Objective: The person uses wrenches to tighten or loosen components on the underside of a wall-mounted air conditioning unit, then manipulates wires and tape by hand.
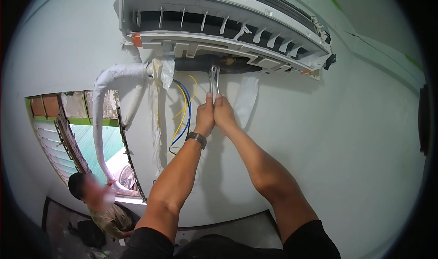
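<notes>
Both arms reach up to the underside of a white wall-mounted air conditioner [182, 44] whose front is off. My left hand [205, 116], with a dark watch on its wrist, is closed around the handle of a wrench [211, 82]. Right beside it, my right hand [224, 114] grips a second wrench [217, 83]. The two handles hang almost parallel, and their heads meet at the black insulated pipe [196, 63] under the unit. What the jaws sit on is too small to make out. A brass-coloured fitting [229, 61] shows just right of the heads.
A white-wrapped pipe [98, 108] bends from the unit down through the window opening [91, 140]. Yellow and blue wires [188, 108] dangle left of my hands. White wrapping strips [246, 101] hang on both sides. Another person [107, 213] stands lower left, near an outdoor fan unit [127, 177].
</notes>
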Demonstrator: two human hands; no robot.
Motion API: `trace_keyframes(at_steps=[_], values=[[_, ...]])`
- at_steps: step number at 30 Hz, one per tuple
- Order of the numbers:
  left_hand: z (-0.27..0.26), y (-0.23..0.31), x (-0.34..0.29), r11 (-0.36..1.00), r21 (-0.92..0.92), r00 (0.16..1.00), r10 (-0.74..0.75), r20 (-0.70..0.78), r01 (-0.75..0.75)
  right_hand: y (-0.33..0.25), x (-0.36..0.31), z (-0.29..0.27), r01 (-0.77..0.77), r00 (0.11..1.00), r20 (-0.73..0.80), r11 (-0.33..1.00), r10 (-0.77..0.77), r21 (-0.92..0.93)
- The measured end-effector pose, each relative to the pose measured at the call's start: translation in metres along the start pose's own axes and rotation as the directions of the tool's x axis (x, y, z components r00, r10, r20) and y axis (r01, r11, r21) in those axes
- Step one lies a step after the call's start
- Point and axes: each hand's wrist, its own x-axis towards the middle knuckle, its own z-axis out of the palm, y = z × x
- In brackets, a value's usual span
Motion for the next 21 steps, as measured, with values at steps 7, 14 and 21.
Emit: trace_keyframes(at_steps=[7,14,21], values=[[0.004,-0.032,0.020,0.931,0.209,0.946,0.317,-0.061,-0.299,0.006,-0.004,-0.001,-0.060,0.998,-0.010,0.997,0.060,0.044],[-0.007,-0.025,0.020,0.976,0.125,0.980,0.187,-0.063,-0.179,-0.013,-0.007,-0.013,-0.130,0.987,0.122,0.960,0.103,0.246],[-0.002,-0.018,0.008,0.997,0.024,0.997,0.070,0.043,-0.071,-0.009,-0.014,-0.029,-0.114,0.986,0.144,0.963,0.080,0.246]])
